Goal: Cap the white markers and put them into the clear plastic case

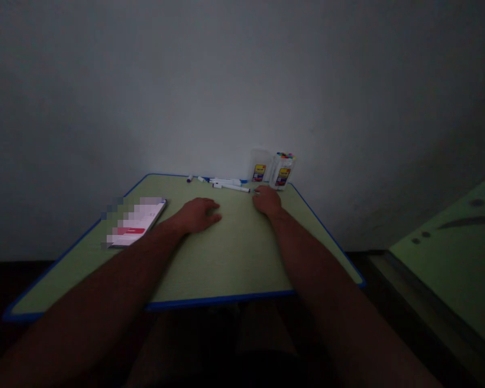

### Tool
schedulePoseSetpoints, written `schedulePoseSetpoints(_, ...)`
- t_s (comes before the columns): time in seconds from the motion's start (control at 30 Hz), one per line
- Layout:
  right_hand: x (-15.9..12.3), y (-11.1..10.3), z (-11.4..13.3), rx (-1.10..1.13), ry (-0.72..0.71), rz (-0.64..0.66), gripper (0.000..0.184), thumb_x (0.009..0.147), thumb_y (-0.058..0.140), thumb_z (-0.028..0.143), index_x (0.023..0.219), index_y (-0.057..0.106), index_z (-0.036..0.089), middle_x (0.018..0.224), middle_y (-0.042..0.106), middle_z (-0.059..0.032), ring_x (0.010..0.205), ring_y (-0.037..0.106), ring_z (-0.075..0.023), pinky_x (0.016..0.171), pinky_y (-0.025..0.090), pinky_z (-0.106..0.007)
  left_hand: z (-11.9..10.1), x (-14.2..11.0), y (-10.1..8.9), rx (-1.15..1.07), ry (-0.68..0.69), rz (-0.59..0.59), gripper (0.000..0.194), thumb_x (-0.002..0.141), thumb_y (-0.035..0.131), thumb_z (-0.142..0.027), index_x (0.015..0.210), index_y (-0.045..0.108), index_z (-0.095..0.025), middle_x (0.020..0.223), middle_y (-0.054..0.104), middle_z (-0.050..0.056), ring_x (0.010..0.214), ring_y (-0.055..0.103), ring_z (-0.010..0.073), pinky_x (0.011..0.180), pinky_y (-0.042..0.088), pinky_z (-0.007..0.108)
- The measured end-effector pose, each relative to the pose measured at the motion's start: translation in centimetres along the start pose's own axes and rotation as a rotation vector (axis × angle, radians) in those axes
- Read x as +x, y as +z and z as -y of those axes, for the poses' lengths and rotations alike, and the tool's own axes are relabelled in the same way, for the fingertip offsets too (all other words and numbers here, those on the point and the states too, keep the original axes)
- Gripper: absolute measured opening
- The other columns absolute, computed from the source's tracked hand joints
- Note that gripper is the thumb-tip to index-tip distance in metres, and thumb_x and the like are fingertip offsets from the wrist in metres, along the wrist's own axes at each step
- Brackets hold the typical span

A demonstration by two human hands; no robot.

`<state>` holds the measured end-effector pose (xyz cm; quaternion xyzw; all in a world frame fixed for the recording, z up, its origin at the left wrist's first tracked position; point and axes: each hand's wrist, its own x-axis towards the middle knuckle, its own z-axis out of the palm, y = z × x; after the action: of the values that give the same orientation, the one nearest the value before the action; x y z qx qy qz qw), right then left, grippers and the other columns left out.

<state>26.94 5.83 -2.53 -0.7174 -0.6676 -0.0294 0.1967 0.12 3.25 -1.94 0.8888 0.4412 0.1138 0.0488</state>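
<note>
My left hand (201,214) rests on the green table (226,264), palm down, with thumb and fingers apart and nothing between them. Further forward and to the right, my right hand (268,201) has its fingers curled together at the tip of a white marker (232,187). Whatever those fingers may hold is too small and dark to make out. Behind that marker lie several more white and blue markers (225,181) along the wall. Just beyond my right hand stands a clear box full of colored markers (282,171), and beside it a similar clear box (259,167).
Two loose caps or short pieces, one dark-ended (189,178) and one white (201,179), lie at the table's back edge. A tablet or phone with a lit screen (139,220) lies at the left. The grey wall (210,97) borders the back; a green panel (464,258) stands right.
</note>
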Motion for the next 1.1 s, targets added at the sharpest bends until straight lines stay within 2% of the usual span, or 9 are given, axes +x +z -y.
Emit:
schedulePoseSetpoints(0.13, -0.4, -0.2, 0.9, -0.041, -0.055, -0.035, 0.034, 0.09, 0.056, 0.025, 0.119, 0.072, 0.018, 0.125, 0.068, -0.0098, 0.115, 0.061, -0.0227, 0.1, 0.044, -0.031, -0.2, 0.0, -0.1, 0.003, -0.011, 0.006, 0.066, 0.089, 0.043, -0.057, 0.134, 0.063, -0.014, 0.142, 0.06, 0.015, 0.133, 0.052, 0.0292, 0.112, 0.038, 0.038)
schedulePoseSetpoints(0.27, -0.7, -0.3, 2.1, -0.084, -0.116, -0.016, 0.031, 0.09, 0.056, 0.025, 0.116, 0.072, 0.018, 0.119, 0.07, -0.0099, 0.112, 0.061, -0.0235, 0.098, 0.045, -0.032, -0.4, -0.1, -0.3, -0.004, -0.028, 0.002, 0.064, 0.088, 0.044, -0.057, 0.134, 0.063, -0.017, 0.142, 0.06, 0.013, 0.133, 0.053, 0.0293, 0.111, 0.039, 0.04)
schedulePoseSetpoints(0.5, 0.5, -0.1, 4.0, -0.201, -0.236, 0.002, 0.037, 0.089, 0.057, 0.024, 0.123, 0.068, 0.016, 0.126, 0.066, -0.0151, 0.119, 0.055, -0.0293, 0.102, 0.043, -0.039, -0.6, -0.2, -0.4, -0.017, -0.038, -0.004, 0.061, 0.087, 0.048, -0.055, 0.131, 0.065, -0.017, 0.141, 0.061, 0.013, 0.131, 0.054, 0.0294, 0.11, 0.04, 0.039)
schedulePoseSetpoints(0.6, 1.2, 0.0, 4.9, -0.232, -0.235, 0.058, 0.04, 0.089, 0.054, 0.023, 0.126, 0.066, 0.015, 0.128, 0.064, -0.0176, 0.119, 0.055, -0.032, 0.101, 0.043, -0.044, -0.6, -0.2, -0.3, -0.02, -0.038, -0.013, 0.059, 0.087, 0.049, -0.055, 0.13, 0.065, -0.019, 0.14, 0.062, 0.011, 0.13, 0.055, 0.0293, 0.11, 0.04, 0.04)
schedulePoseSetpoints(0.73, 2.1, 0.2, 5.8, -0.269, -0.211, 0.105, 0.042, 0.086, 0.055, 0.019, 0.126, 0.067, 0.016, 0.12, 0.068, -0.0187, 0.116, 0.058, -0.0334, 0.097, 0.045, -0.045, -0.4, -0.1, -0.2, -0.032, -0.038, -0.01, 0.059, 0.086, 0.05, -0.056, 0.13, 0.065, -0.019, 0.14, 0.062, 0.011, 0.129, 0.055, 0.0299, 0.109, 0.04, 0.041)
schedulePoseSetpoints(0.87, 2.7, 0.6, 6.0, -0.275, -0.215, 0.076, 0.036, 0.086, 0.055, 0.017, 0.118, 0.07, 0.015, 0.111, 0.071, -0.0185, 0.112, 0.061, -0.0322, 0.094, 0.046, -0.041, -0.4, 0.0, -0.1, -0.041, -0.034, -0.01, 0.059, 0.085, 0.051, -0.056, 0.13, 0.066, -0.02, 0.139, 0.062, 0.012, 0.129, 0.055, 0.0316, 0.109, 0.041, 0.043)
schedulePoseSetpoints(1.1, 2.6, 1.4, 5.4, -0.197, -0.151, 0.03, 0.029, 0.089, 0.057, 0.024, 0.113, 0.074, 0.019, 0.112, 0.073, -0.0133, 0.104, 0.067, -0.027, 0.092, 0.048, -0.035, -0.7, 0.0, -0.4, -0.063, -0.073, 0.001, 0.057, 0.083, 0.054, -0.056, 0.129, 0.066, -0.026, 0.139, 0.063, 0.007, 0.13, 0.054, 0.0315, 0.109, 0.04, 0.041)
